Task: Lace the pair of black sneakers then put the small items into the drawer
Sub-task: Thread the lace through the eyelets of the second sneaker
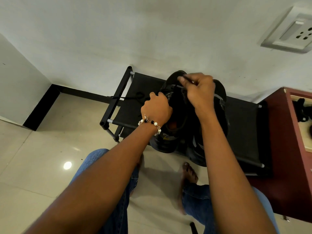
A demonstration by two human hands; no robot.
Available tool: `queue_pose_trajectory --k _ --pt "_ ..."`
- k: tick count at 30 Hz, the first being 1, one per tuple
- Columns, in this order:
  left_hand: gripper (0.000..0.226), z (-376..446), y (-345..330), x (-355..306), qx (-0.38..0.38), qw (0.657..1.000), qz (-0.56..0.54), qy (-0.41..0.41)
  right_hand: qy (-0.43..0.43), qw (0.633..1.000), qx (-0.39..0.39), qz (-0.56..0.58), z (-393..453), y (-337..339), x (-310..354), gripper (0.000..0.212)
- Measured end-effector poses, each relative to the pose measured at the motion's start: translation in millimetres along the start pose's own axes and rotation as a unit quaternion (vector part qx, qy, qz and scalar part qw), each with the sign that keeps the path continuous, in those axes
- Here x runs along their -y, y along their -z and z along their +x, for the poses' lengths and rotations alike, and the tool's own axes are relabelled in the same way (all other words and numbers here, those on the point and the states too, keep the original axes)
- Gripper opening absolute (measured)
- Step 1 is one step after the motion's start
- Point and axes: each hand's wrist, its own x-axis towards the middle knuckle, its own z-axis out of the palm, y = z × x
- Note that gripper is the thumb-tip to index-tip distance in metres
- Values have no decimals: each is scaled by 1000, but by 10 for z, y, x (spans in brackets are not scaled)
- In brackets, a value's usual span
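Observation:
Two black sneakers stand side by side on a black fabric shoe rack (243, 125). My left hand (157, 107), with a bead bracelet on the wrist, grips the side of the left sneaker (175, 115) near its eyelets. A loose black lace (135, 97) trails left from there across the rack. My right hand (197, 89) is raised over the same shoe's toe and pinches the other lace end between thumb and fingers. The right sneaker (221, 102) lies partly hidden behind my right forearm.
A dark red cabinet (283, 149) with an open drawer (303, 119) holding dark items stands right of the rack. A wall socket (292, 31) is at the upper right. My jeans-clad legs and bare feet are on the tiled floor below.

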Motion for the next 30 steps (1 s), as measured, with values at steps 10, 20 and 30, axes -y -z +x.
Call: queue_pose_trajectory --k 10,20,30 --pt "31 -22 28 -12 -6 1000 -2 5 -143 899 22 414 -29 183 81 29" --pt "38 -5 -6 0 -11 1000 -3 1 80 903 111 -408 25 -133 -58 29" --pt "36 -15 7 -7 -11 1000 0 5 -99 870 -2 483 34 207 201 13"
